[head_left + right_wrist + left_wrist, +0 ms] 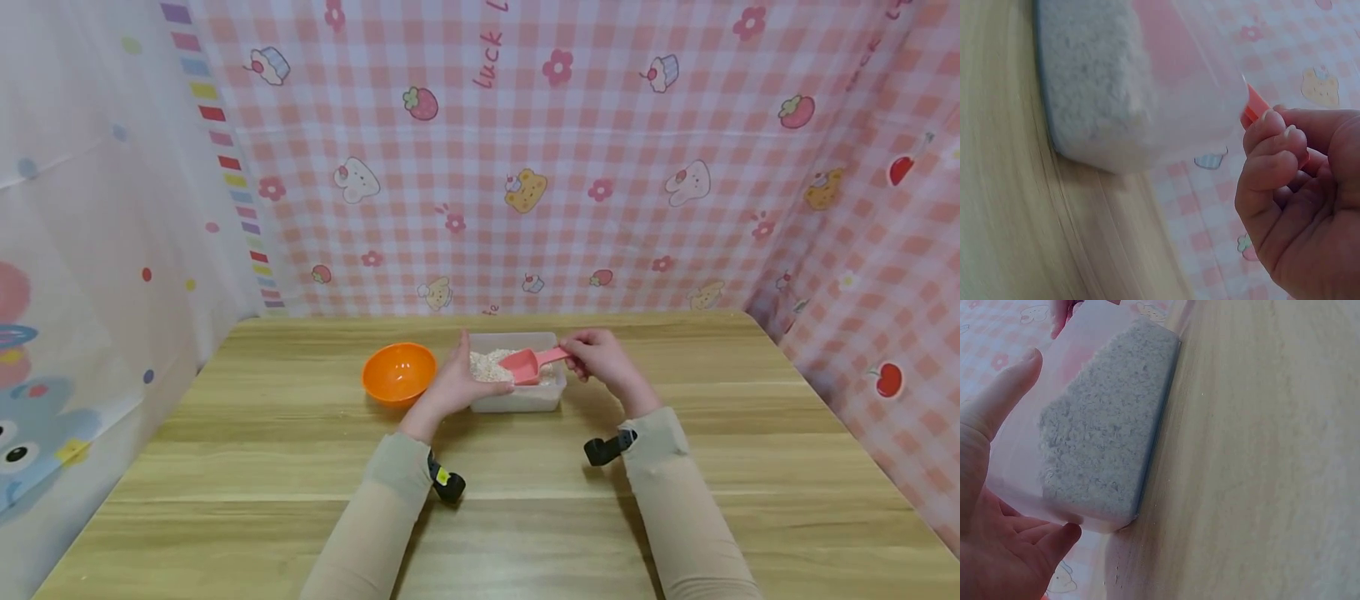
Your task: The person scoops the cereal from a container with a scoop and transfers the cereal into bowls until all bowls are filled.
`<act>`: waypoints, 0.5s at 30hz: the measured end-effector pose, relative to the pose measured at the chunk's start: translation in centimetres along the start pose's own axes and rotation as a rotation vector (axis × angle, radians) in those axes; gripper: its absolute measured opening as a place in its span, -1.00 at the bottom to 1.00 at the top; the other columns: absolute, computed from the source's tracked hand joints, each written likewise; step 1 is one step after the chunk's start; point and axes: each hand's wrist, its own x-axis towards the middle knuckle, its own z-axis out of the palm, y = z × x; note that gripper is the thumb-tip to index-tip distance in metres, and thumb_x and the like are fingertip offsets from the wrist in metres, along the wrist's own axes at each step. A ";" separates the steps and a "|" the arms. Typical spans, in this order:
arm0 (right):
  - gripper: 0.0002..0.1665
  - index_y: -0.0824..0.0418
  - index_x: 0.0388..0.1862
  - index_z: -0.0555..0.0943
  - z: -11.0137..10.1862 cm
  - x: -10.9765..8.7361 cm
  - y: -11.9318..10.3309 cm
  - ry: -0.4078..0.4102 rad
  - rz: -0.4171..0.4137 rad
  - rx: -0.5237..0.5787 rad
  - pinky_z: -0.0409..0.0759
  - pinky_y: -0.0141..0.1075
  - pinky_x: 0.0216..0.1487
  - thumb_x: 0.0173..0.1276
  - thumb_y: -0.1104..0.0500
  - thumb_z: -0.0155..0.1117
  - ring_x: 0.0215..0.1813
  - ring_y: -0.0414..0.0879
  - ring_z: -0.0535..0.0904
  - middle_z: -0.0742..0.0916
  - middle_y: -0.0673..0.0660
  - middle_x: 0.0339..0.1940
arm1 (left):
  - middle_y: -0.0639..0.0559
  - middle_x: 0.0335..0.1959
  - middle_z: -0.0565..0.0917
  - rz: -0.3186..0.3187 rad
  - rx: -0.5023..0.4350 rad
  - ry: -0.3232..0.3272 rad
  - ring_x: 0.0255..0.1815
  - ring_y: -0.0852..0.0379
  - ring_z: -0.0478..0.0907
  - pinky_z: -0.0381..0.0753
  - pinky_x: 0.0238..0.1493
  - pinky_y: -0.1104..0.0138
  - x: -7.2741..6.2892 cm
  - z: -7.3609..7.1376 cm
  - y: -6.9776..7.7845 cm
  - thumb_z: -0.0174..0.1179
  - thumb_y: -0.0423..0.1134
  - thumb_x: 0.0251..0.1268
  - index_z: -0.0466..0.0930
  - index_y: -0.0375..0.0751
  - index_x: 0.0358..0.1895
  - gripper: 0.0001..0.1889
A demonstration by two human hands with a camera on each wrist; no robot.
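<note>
1. Pink scoop [528, 364] sits at the centre of the head view, its bowl among pale, oat-like flakes [487, 367] inside a translucent plastic container [517, 403]; its handle slants up past the container's right rim.
2. Right hand [606, 365] pinches the handle's end between thumb and curled fingers. For good control, I judge the lip should go in low and flat, with the wrist turning up only after the bowl fills.
3. Left hand [452, 382] grips the container's left end, thumb along the near side. That brace seems well chosen: it should resist the scoop's push, provided the thumb keeps out of the scoop's path.
4. Flakes pile deepest towards the left end, so strokes running leftwards would probably load best; much of the scoop's pink inside shows bare. Lifting too steeply could scatter flakes over the rim.
5. An orange bowl [400, 373] stands just beside the left hand, left of the frame's centre.
6. Writing: "luck" runs upwards on the gingham cloth [558, 150] at the upper centre, and "fe" shows at its lower edge. I can read no brand or label on the scoop, container or bowl.
</note>
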 end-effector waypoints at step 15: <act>-0.65 0.53 -0.12 0.59 1.5 0.0 -0.3 -0.003 -0.047 0.024 0.37 -0.44 -0.63 0.53 0.22 0.01 -0.64 -0.25 0.36 0.56 0.05 -0.63 | -0.25 0.55 -0.11 0.023 -0.018 0.003 0.52 -0.17 -0.06 0.02 0.45 0.00 0.0 0.0 -0.2 0.50 0.15 -0.10 -0.36 -0.23 0.56 0.35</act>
